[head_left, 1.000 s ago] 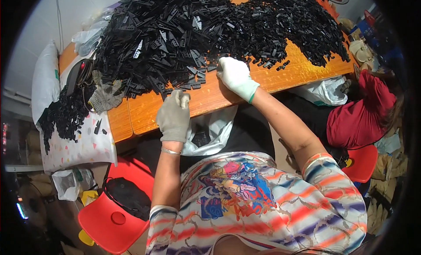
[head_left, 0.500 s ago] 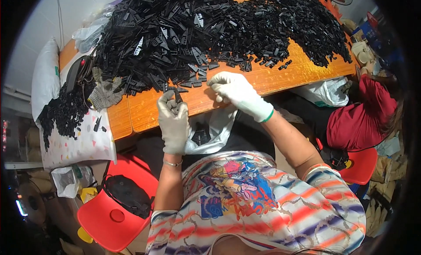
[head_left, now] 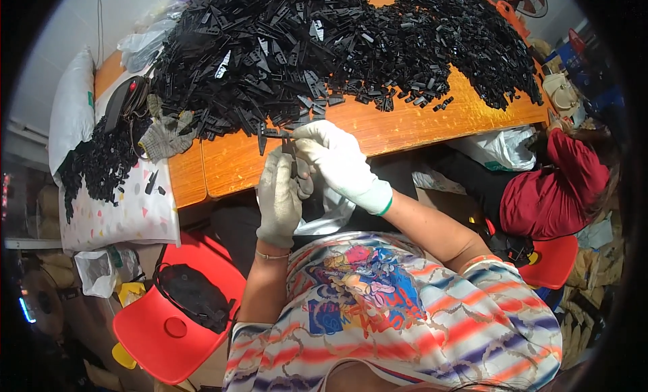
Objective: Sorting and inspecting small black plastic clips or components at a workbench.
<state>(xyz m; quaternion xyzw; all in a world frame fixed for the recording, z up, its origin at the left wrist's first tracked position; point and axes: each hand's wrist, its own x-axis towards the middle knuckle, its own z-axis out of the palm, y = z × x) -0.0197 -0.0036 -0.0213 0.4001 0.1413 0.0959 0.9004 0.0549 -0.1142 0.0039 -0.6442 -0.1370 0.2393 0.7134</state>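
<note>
Both my hands wear white knit gloves and meet just off the near edge of the table. My left hand (head_left: 279, 202) is closed around a slim black plastic piece (head_left: 289, 149) that points up from its fingers. My right hand (head_left: 339, 164) pinches at the top of that piece, its fingertips partly covering what they grip. Just beyond the hands, a large heap of flat, pointed black plastic pieces (head_left: 263, 68) covers much of the orange wooden table (head_left: 233, 164). A few loose ones lie at the heap's near edge.
A grey knit glove (head_left: 165, 137) and a smaller pile of black bits (head_left: 101, 166) lie at left. A white plastic bag (head_left: 324, 220) hangs below my hands. A red chair (head_left: 179, 348) holding a black bag (head_left: 196, 301) stands lower left. At right sits a person in a dark red top (head_left: 550, 189).
My right hand has moved left and slightly down to meet the left hand at the black piece. My left hand has shifted right and a little nearer to me.
</note>
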